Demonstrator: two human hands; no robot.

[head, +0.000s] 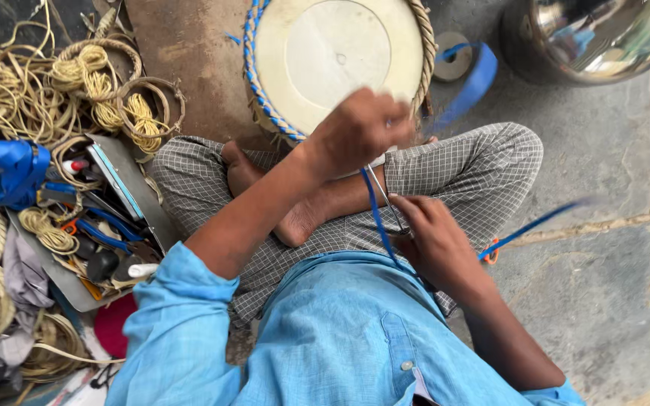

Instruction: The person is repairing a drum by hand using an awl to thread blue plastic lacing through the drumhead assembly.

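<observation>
Head view: looking down at a cross-legged lap.
Drum (338,56): round pale skin, rim laced with blue and tan cord, propped at the knees.
Strap (377,218): thin blue, running between both hands.
Left hand (355,131): fisted at the drum's edge, on the strap's upper end.
Right hand (432,239): closed on scissors (387,197) and strap.
Floor (603,248): grey stone; rope coils (31,90) and tool tray (144,207) left.

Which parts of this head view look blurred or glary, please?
Head view: the left hand is motion-blurred at the knuckles, as is the blue strap's far end; the right hand is sharp; the shiny metal pot shows bright reflections; light is soft, shadows faint.
</observation>
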